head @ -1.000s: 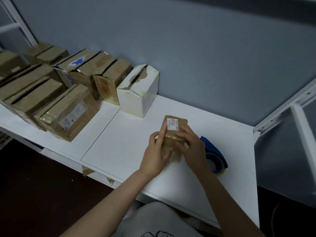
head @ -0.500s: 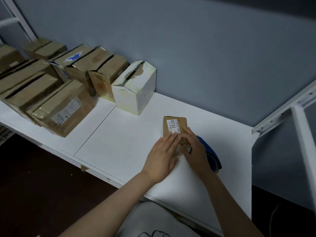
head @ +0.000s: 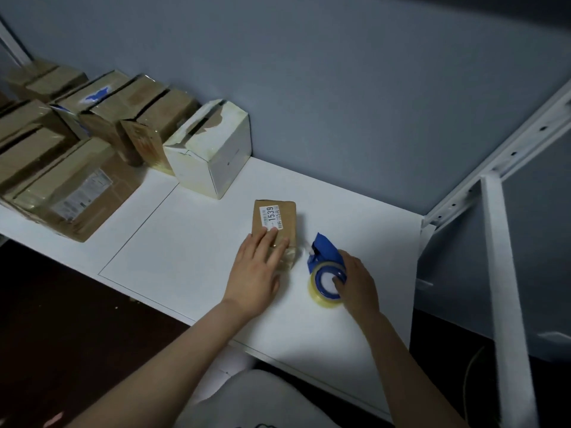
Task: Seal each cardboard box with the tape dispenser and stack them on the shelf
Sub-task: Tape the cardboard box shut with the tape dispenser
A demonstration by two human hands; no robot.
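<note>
**Where the taping could slip**

We see the small cardboard box [head: 279, 213] lying flat on the white shelf board [head: 185, 257]. Its printed label [head: 271, 217] faces up. The left hand [head: 256, 268] lies on its near end with straight fingers, pressing and not gripping. Just to the right, apart from the box, the right hand [head: 360, 284] curls round the roll end of the blue tape dispenser [head: 324, 264], whose nose points toward the box.

The first risk, in our judgement, is the box sliding. It looks light, and a flat palm alone may not hold it when the tape is pulled across, so the strip could land crooked or miss the seam.

The second is the left fingers, which cover the near end where the tape may need to start. They could be caught under the strip.

The third is the label, which a careless pass might cover or wrinkle.

We cannot tell whether a free tape end is ready at the nose. If it is not, the first pull lays nothing.

The white carton [head: 213, 152] and the brown boxes [head: 102, 118] stand well to the left, out of the way.
</note>
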